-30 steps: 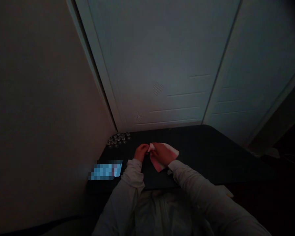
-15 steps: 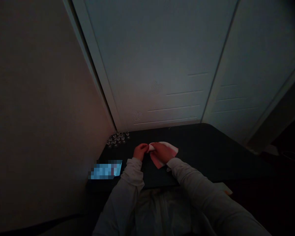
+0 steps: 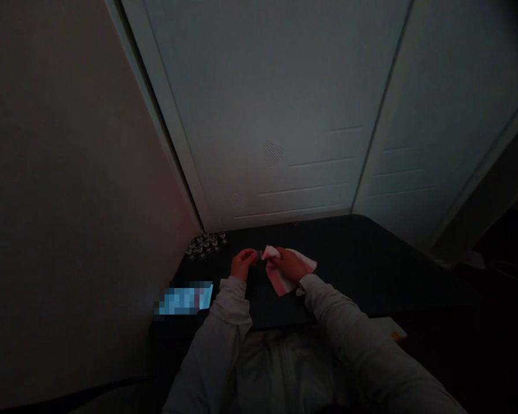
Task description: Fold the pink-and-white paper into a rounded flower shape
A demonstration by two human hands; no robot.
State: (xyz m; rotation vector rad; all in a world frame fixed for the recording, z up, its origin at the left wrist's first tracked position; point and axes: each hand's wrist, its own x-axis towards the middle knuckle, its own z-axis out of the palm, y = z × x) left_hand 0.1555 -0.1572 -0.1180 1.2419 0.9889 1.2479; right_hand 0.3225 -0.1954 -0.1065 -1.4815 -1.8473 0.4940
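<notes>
My left hand (image 3: 242, 264) pinches a small, clear, glass-like piece (image 3: 259, 255) between thumb and fingers, over the dark table (image 3: 349, 270). In my right hand (image 3: 291, 265) is a pink and white cloth (image 3: 280, 283), gripped near its upper left end, with the rest hanging below and behind the fingers. The cloth's bunched tip is right beside the glass-like piece; whether they touch I cannot tell. Dim light hides the piece's exact shape.
Several small, clear, glass-like pieces (image 3: 205, 244) stand grouped at the table's back left corner. A lit, blurred screen (image 3: 185, 299) lies at the left edge. Pale panels (image 3: 263, 103) rise behind the table, and a wall (image 3: 90, 201) borders its left side.
My hands have moved slightly apart. The cloth's end has come away from my left fingers, and the small glass-like piece now shows between them.
</notes>
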